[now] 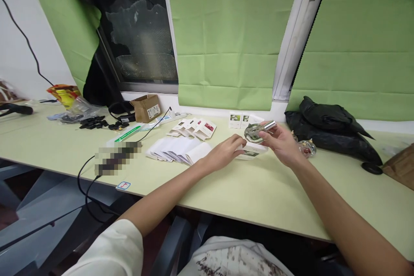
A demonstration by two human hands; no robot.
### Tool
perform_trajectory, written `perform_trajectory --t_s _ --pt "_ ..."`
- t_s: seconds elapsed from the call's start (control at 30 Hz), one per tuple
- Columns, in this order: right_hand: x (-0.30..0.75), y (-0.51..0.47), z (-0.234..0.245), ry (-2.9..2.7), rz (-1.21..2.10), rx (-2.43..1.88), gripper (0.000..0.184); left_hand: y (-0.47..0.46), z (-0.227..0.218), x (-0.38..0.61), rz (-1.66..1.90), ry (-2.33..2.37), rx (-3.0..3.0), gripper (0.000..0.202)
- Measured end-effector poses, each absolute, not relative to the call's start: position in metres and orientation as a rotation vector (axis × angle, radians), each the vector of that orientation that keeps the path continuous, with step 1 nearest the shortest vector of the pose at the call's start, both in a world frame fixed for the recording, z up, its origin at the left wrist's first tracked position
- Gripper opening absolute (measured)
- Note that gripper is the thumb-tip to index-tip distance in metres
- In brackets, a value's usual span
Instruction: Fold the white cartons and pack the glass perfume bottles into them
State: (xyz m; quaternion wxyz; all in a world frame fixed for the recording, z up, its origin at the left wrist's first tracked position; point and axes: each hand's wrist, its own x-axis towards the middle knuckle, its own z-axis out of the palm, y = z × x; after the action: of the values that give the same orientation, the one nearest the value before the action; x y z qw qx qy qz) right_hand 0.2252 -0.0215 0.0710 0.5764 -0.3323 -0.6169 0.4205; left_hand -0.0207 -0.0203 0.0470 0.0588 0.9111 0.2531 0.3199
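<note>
My right hand [280, 141] grips a clear round bottle [254, 133] with green inside it and a silver cylinder at its upper right. The bottle is held tilted, just above a small white box [255, 150] with a dark green picture on its side. My left hand [228, 148] has its fingers closed on the left end of that box, close to the table. Beyond my hands stand small white cartons [235, 120] with green and white pictures. Partly behind my right wrist lie clear round bottles [307, 148] with gold-coloured tops and reddish contents.
Flat white cartons [174, 148] lie fanned out left of my hands, with open picture boxes [194, 128] behind them. Farther left are a brown cardboard box [146, 108], black parts [93, 123] and a cable. Black plastic bags [333, 129] lie at the right.
</note>
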Motion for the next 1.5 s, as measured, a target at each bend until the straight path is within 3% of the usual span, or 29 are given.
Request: perform_trajectory --t_s 0.43,0.63,0.87,1.33,1.5 --pt "0.226 -0.02 0.072 -1.768 0.668 -0.876 0.04 -0.015 0.024 -0.016 1.195 0.821 2.125 0.025" --pt "0.222 -0.02 0.068 -1.817 0.669 -0.864 0.035 -0.017 0.011 -0.005 1.113 0.863 2.021 0.062" --pt "0.228 -0.03 0.074 -1.882 0.781 -0.846 0.035 -0.022 0.009 0.001 1.0 0.923 2.026 0.038" --pt "0.222 -0.04 0.084 -2.037 0.592 -1.002 0.037 -0.015 0.006 0.0 1.017 0.802 1.837 0.044" --pt "0.222 -0.045 0.08 -2.061 0.473 -1.036 0.03 -0.011 0.004 -0.001 0.994 0.768 1.79 0.05"
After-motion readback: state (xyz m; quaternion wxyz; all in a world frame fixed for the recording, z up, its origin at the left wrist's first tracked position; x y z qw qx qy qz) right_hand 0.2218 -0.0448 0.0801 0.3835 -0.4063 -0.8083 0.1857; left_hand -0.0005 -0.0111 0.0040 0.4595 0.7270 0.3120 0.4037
